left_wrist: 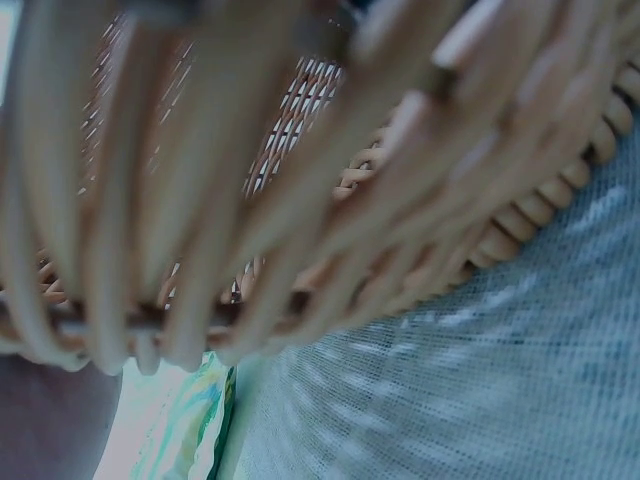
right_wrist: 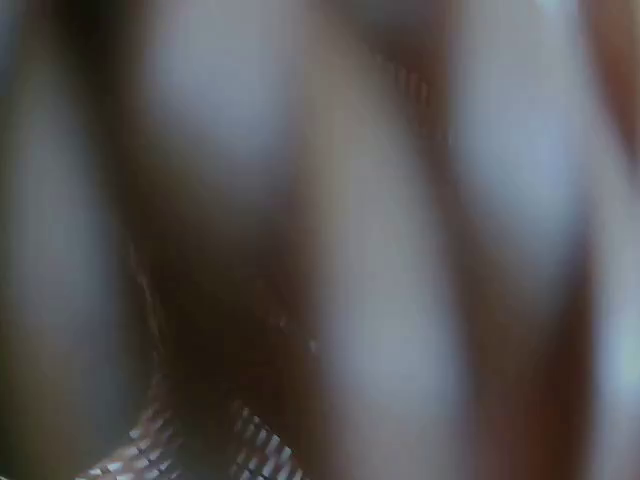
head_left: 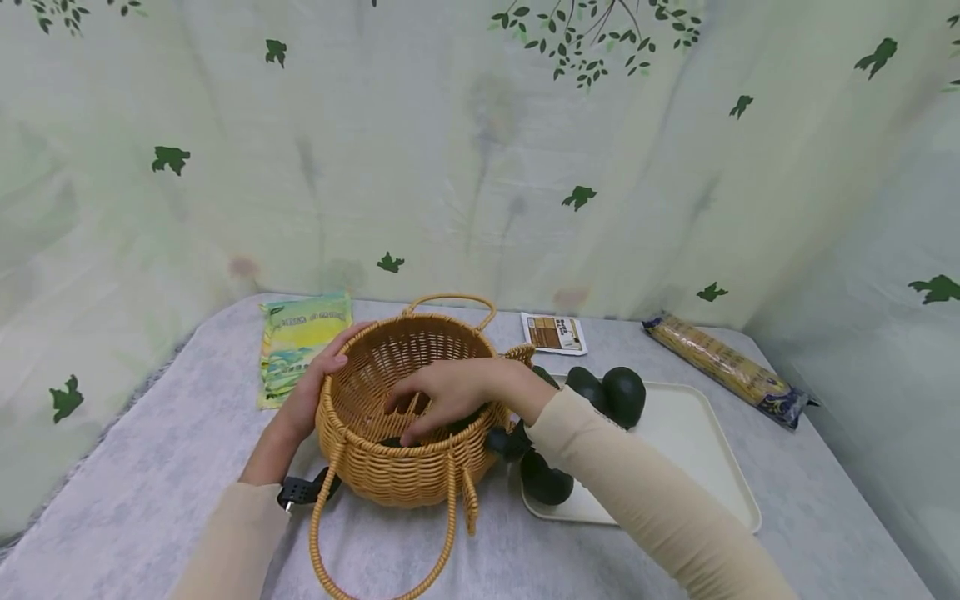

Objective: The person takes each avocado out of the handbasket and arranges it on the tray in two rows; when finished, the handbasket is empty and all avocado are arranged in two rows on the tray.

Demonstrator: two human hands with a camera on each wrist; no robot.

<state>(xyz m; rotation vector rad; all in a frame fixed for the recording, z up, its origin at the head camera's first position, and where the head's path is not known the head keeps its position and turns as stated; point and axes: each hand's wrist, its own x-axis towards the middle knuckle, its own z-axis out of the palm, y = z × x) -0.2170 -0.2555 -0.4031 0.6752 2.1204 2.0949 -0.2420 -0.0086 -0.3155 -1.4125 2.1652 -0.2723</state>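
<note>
A round wicker basket [head_left: 405, 479] with two loop handles stands in the middle of the table in the head view. My left hand [head_left: 309, 387] holds its left side, thumb at the rim and fingers along the outer wall. Inside the basket, my right hand [head_left: 446, 396] reaches down with bent fingers spread apart from the thumb. Basket weave shows through the gap between them. Dark green avocados [head_left: 467, 421] lie partly hidden under this hand. The left wrist view shows blurred basket weave [left_wrist: 330, 210] close up; the right wrist view is mostly blurred wicker [right_wrist: 380, 250].
Right of the basket, a white tray [head_left: 686, 433] bears several dark avocados [head_left: 625, 397], partly behind my right arm. A yellow-green packet [head_left: 303, 337] lies at the left, a small brown-and-white packet [head_left: 555, 333] at the back, and a long pasta bag [head_left: 723, 367] at the right.
</note>
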